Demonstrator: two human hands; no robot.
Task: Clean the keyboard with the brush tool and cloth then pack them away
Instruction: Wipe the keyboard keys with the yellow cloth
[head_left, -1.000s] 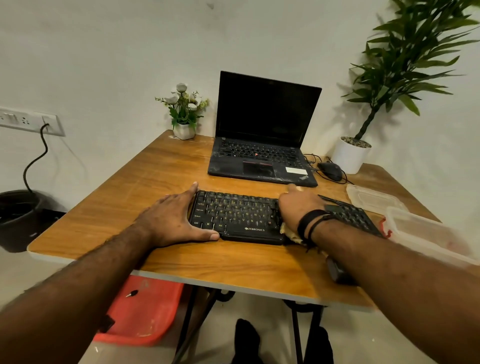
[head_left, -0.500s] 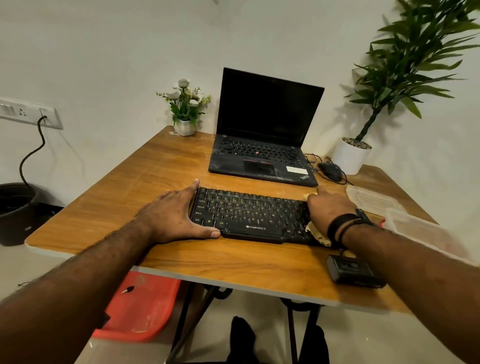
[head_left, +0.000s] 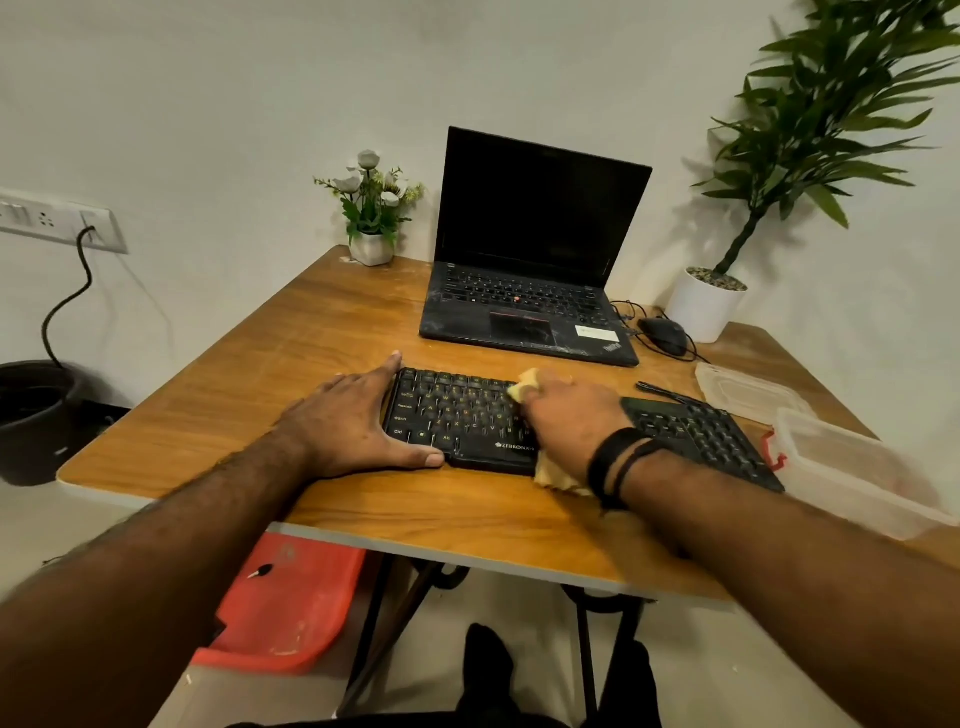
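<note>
Black keyboard (head_left: 462, 415) lies across the near half of the wooden table (head_left: 322, 332), its front edge close to the table's near edge. Left hand (head_left: 353, 426) is flat and open on the table at the keyboard's left end: fingers run up that side, thumb lies along the front edge, nothing gripped. Right hand (head_left: 571, 415) presses down on the middle of the keys w/ a yellow cloth (head_left: 524, 389) under it; cloth pokes out past the fingertips at the far side & hangs out under the wrist at the near side. Fingers curled over the cloth, holding it against the keys. Black bands on that wrist.

Right of the keyboard, at the table's right edge, a clear plastic box (head_left: 852, 467) w/ a red clip, its lid (head_left: 748, 389) lying just behind it. Thin black brush tool (head_left: 670, 395) rests between lid & keyboard's far edge.

Far side: open laptop (head_left: 524, 291), screen dark, mouse (head_left: 662, 335) to its right. Small flower pot (head_left: 371, 228) at the far left corner, big potted plant (head_left: 717, 301) at the far right.
</note>
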